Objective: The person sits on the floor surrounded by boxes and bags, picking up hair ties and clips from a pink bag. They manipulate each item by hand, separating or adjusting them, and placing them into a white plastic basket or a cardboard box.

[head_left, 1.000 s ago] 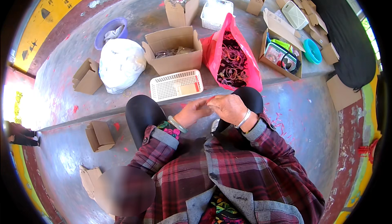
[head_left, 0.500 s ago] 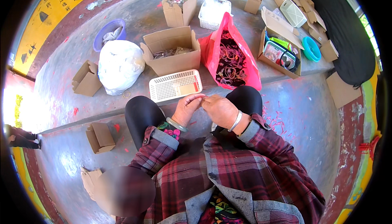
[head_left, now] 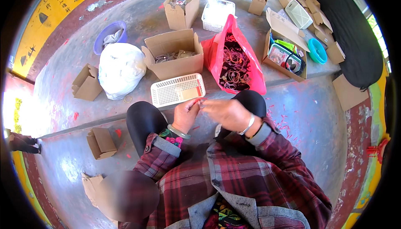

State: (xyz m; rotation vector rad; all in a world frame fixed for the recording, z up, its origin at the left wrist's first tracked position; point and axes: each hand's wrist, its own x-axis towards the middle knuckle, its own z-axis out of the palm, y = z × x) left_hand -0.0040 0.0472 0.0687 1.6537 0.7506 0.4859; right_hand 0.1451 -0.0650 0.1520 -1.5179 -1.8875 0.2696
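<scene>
My left hand (head_left: 185, 117) is closed in a pinch above my lap, a pale bangle at its wrist. From its fingertips pokes a small red strip (head_left: 200, 100), too small to name more exactly. Close against it on the right is my right hand (head_left: 227, 114), with a silvery bangle; motion smears its fingers, so their grip cannot be made out. Just beyond both hands a cream perforated basket (head_left: 161, 94) holds a flat tan piece with a red edge. Right of that basket stands an open pink-red bag (head_left: 255, 78) full of thin looped cords or bands.
An open cardboard box (head_left: 175, 68) with small items stands behind the basket, beside a full white plastic bag (head_left: 121, 68). A purple tub (head_left: 99, 43) and an open box (head_left: 267, 55) of supplies flank these. Red scraps (head_left: 284, 124) litter the lower floor at right.
My right hand has shifted slightly away from the left fingertips and blurred. A red strip now shows at my left fingertips, where the hands earlier met.
</scene>
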